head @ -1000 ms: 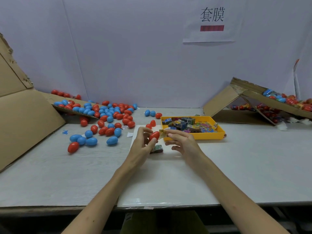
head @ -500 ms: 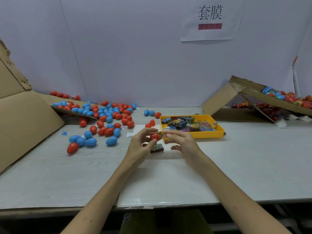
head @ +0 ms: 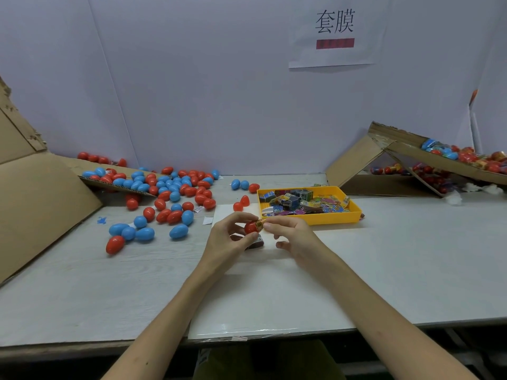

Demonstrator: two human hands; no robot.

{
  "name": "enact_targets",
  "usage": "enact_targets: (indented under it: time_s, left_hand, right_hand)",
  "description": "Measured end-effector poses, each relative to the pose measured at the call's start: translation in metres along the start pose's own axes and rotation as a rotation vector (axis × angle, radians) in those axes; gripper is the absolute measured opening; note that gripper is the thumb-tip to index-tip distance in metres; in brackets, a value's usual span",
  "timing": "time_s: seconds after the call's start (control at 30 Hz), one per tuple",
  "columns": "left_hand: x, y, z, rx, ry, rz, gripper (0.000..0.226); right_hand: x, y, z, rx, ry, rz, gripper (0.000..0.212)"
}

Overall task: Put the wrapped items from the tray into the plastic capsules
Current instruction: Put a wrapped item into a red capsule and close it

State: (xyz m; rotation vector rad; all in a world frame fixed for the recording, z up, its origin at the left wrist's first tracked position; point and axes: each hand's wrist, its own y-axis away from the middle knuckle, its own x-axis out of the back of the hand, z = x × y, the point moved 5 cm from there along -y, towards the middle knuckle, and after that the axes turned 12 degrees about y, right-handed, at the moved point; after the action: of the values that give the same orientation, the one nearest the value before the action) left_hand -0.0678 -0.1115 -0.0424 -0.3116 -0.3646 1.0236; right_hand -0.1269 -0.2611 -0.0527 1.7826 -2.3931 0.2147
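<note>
Grey table (head: 411, 256), white wall (head: 192, 78) behind: left hand (head: 227, 239) grips a red capsule (head: 250, 228), right hand (head: 293, 234) pinches a wrapped item (head: 259, 223).

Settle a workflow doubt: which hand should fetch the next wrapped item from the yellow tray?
Probably right: the right hand is nearest the yellow plastic tray; the left hand grips the red plastic capsule.

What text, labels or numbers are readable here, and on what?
"套膜": white paper sheet on the back wall.
Red bar below it: print too blurred to read.
Wrapped items in the yellow tray: print too small to read.
Wrapped item held at the red capsule: print unreadable.
</note>
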Motion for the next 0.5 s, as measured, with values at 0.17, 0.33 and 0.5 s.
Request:
enact_targets:
  time_s: [0.17,0.33,0.5]
  left_hand:
    - [-0.0002,0.0001,0.0016,-0.003,0.003,0.003,0.031]
    - [-0.0014,0.0003,0.0028,-0.013,-0.006,-0.009,0.032]
    - [-0.0006,0.0007,0.0028,-0.021,-0.018,-0.002,0.033]
  right_hand:
    - [-0.0013,-0.0022,0.0023,-0.017,-0.028,-0.005,0.017]
    - [-0.0030,-0.0042,0.0040,-0.026,-0.070,-0.032,0.018]
    - [-0.0031,-0.0050,0.0047,-0.020,-0.071,-0.057,0.016]
